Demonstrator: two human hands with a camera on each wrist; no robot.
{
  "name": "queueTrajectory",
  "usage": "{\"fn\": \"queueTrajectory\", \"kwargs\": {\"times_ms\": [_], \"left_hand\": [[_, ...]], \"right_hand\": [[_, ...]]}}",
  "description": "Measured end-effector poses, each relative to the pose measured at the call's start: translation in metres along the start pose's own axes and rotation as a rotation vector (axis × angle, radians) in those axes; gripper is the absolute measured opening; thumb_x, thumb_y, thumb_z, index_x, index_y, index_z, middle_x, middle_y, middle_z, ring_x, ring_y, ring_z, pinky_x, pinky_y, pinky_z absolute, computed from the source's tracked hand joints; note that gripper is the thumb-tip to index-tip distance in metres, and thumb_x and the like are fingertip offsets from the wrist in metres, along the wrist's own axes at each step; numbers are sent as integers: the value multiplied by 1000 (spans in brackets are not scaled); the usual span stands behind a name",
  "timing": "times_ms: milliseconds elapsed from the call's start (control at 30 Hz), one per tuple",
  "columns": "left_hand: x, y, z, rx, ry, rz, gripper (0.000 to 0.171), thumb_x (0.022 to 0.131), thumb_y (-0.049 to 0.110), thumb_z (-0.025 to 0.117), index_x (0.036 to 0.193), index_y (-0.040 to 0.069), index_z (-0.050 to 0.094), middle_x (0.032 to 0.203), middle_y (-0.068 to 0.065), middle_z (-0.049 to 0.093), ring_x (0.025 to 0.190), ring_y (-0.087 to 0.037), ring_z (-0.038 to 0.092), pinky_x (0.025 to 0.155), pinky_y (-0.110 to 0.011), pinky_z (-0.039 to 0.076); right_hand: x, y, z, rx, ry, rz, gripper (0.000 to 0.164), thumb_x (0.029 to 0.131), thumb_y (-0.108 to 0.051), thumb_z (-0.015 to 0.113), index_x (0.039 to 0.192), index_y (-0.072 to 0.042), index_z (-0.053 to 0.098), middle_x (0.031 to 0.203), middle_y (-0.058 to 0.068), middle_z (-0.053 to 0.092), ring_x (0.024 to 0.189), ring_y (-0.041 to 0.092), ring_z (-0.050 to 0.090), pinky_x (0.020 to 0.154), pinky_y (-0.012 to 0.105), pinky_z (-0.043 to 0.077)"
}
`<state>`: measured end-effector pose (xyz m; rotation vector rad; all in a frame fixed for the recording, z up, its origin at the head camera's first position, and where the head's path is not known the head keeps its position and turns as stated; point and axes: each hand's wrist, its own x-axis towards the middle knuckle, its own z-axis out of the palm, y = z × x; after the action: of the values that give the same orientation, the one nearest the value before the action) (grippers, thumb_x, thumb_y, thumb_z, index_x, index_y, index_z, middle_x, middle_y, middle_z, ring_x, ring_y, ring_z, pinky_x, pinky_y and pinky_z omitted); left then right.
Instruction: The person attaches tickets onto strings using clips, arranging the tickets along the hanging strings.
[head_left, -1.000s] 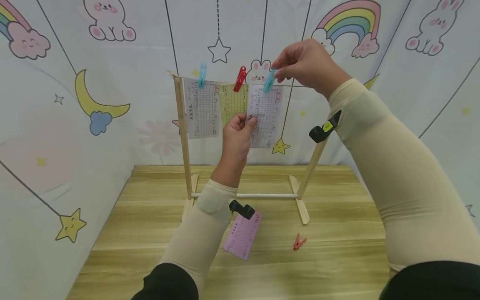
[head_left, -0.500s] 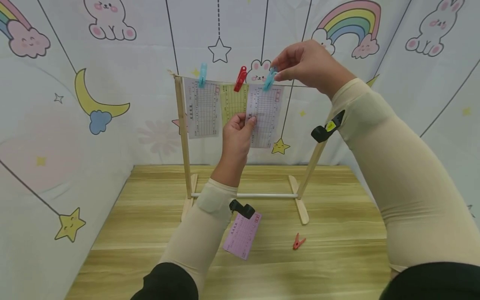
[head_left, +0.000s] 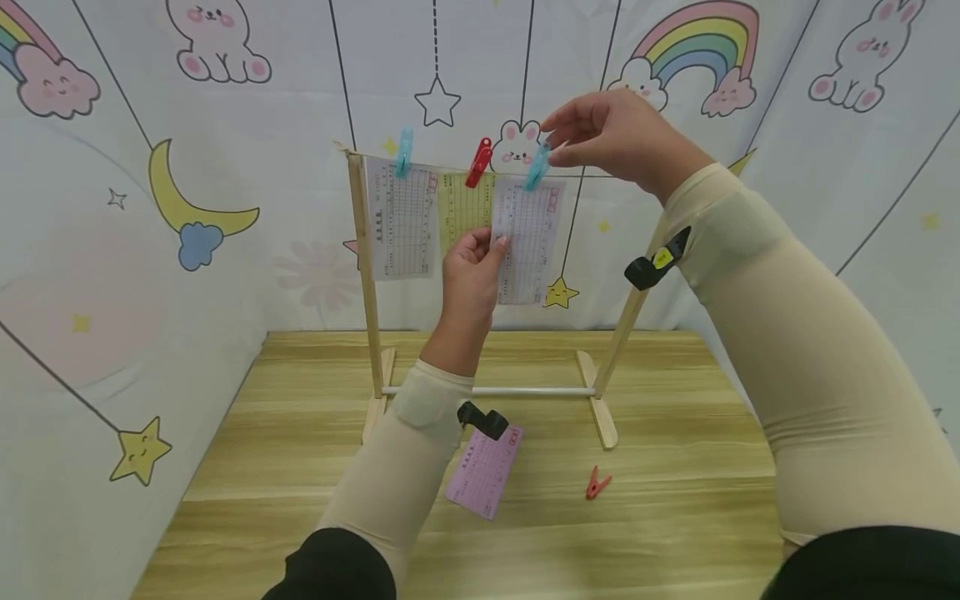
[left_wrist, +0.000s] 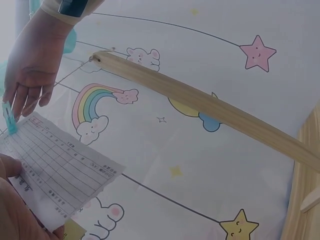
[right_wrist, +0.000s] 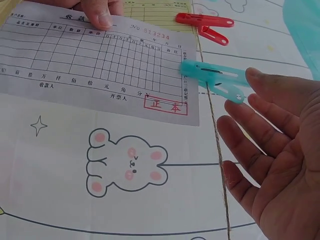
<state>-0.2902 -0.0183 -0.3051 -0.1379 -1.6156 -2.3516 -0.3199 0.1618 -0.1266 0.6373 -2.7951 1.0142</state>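
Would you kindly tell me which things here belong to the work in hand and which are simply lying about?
In the job, seemingly:
white slip in the left hand
blue clip at the right hand
string and wooden frame
yellow slip, hung by its red clip
other white slip, with other blue clip

Lying on the table, possibly for later:
pink slip
small red clip

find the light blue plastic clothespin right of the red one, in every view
Head: light blue plastic clothespin above and right of centre, at the top edge of the white printed paper sheet.
Left wrist: clothespin at the far left, about mid-height.
Right wrist: clothespin right of centre, upper half, below the red plastic clothespin.
Shared landmark: that white sheet, visible in all three views.
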Motion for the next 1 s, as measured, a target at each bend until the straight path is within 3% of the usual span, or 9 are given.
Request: {"fn": "queueTrajectory", "kwargs": {"times_ms": [333,700,867,1000], "left_hand": [[0,-7,-4,-2,-15,19,15,101,11,69,115,7,69,112,-7,74,100,-20,70,92,-34,55],[-3,-11,-9,7,-26,35,14,101,8,68,115,9,68,112,-8,73,101,-22,70,96,-31,56],[-5,-19,-17,62,-13,55,13,101,9,68,114,8,68,110,-7,75,99,-23,69,93,-31,56],[-14,-34,-32,184,-1,56,15,101,16,70,114,9,69,108,-4,74,97,-21,67,90,-31,55]], "right_hand": [[-4,5,1,-49,-19,-16,52,98,-34,74,145,-19,60,140,1,65,123,19,64,109,39,49],[-11,9,0,-91,-7,4,55,97,-36,75,146,-19,59,141,0,65,127,19,61,111,42,47],[-18,14,-1,-150,49,-29,54,97,-42,73,145,-21,60,140,-1,64,129,19,58,111,42,45],[-31,21,-1,-185,154,-67,50,98,-44,70,142,-21,63,141,-1,64,132,19,54,114,40,42]]}}
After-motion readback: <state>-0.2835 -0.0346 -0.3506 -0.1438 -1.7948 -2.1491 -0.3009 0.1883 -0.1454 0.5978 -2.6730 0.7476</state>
